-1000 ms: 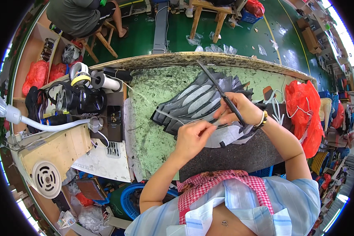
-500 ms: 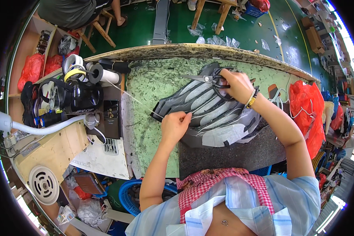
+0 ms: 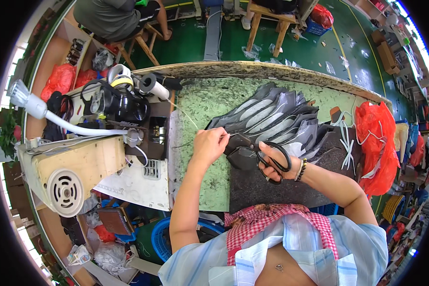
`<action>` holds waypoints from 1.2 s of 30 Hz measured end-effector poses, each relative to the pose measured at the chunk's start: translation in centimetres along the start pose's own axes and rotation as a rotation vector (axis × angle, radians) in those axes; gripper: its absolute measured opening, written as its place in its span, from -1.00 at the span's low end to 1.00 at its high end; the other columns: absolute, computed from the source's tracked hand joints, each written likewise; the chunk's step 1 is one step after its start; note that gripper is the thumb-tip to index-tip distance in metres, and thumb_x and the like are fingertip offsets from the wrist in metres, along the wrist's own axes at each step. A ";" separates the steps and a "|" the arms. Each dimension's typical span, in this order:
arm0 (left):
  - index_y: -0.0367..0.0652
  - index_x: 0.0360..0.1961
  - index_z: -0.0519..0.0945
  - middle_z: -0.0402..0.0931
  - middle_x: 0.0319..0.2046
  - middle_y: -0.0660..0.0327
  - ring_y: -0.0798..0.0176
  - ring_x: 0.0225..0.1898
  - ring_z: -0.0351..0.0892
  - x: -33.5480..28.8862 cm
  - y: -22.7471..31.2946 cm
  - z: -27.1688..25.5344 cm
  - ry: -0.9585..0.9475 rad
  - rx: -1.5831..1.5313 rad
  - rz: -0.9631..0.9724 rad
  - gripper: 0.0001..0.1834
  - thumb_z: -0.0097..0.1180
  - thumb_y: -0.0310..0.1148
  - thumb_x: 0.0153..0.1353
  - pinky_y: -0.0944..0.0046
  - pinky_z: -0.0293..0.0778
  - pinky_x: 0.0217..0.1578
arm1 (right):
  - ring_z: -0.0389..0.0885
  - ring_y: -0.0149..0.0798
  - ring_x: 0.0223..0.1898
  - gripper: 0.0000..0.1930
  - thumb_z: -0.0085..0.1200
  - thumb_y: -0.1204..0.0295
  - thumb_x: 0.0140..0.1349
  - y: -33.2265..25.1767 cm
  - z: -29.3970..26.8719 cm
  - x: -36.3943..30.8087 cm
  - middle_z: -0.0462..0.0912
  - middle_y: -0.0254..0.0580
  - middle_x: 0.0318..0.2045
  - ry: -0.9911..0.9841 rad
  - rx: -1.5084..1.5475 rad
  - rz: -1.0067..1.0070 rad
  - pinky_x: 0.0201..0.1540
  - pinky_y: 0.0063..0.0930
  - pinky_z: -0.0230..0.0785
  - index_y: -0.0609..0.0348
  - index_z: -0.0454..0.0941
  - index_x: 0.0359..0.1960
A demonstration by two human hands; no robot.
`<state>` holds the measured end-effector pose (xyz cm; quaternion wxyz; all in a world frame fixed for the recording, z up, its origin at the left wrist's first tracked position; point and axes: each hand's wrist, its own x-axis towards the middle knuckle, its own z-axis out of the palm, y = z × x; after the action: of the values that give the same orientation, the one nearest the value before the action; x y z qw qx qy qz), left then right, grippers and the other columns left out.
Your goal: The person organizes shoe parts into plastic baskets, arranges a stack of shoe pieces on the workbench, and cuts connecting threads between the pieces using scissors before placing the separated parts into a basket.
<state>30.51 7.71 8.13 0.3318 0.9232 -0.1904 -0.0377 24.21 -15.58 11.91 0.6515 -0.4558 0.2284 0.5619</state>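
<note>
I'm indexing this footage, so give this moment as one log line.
left hand: pinching white strip; right hand: holding black scissors, blades toward left hand; bench: overlapping grey pieces

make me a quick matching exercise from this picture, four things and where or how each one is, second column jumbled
1 scissors
2 spool
3 grey pieces
4 large red bag

A at the right end of the bench
B fanned out, overlapping
C white thread running toward the left hand
D in the right hand

Pairs: 1-D, 2-C, 3-B, 4-A
</note>
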 end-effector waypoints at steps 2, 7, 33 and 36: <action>-0.16 -0.54 0.55 0.51 -0.68 0.13 0.09 -0.62 0.53 -0.6 0.5 0.5 0.014 -0.050 -0.029 -0.82 0.13 -0.29 0.09 0.19 0.38 -0.56 | 0.21 -0.55 -0.86 -0.31 -0.14 -0.37 0.04 0.2 0.5 0.2 0.24 -0.46 -0.80 0.035 0.120 0.012 -0.84 -0.68 0.05 0.13 0.33 -0.52; -0.17 -0.51 0.54 0.51 -0.67 0.12 0.13 -0.63 0.53 -3.0 4.1 1.0 0.076 -0.085 -0.071 -0.84 0.12 -0.32 0.12 0.22 0.37 -0.60 | 0.30 -0.54 -0.82 -0.42 -0.08 -0.22 0.14 -1.0 0.7 -4.1 0.33 -0.40 -0.76 0.099 0.010 -0.176 -0.81 -0.69 0.15 0.14 0.34 -0.51; -0.17 -0.66 0.58 0.49 -0.72 0.10 -0.04 -0.64 0.50 4.4 0.4 4.4 -0.163 -0.159 -0.382 -0.68 0.14 -0.17 0.06 0.07 0.37 -0.58 | 0.59 0.03 -0.36 -0.62 0.30 0.36 -0.21 -15.2 -11.7 5.9 0.59 -0.06 -0.51 0.679 -1.700 -0.551 -0.32 -0.15 0.40 0.16 0.40 -0.35; -0.17 -0.69 0.57 0.49 -0.75 0.12 0.05 -0.65 0.50 4.9 0.4 4.6 -0.143 0.071 -0.375 -0.68 0.19 -0.16 0.02 0.14 0.36 -0.56 | 0.59 0.03 -0.35 -0.56 0.32 0.32 -0.18 -14.5 -12.2 6.0 0.59 -0.07 -0.51 0.741 -1.844 -0.526 -0.35 -0.17 0.40 0.21 0.35 -0.31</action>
<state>34.05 2.82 5.13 0.2718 0.9486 -0.0393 -0.1573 42.03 -22.13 6.11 0.0391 -0.9592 -0.2126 0.1823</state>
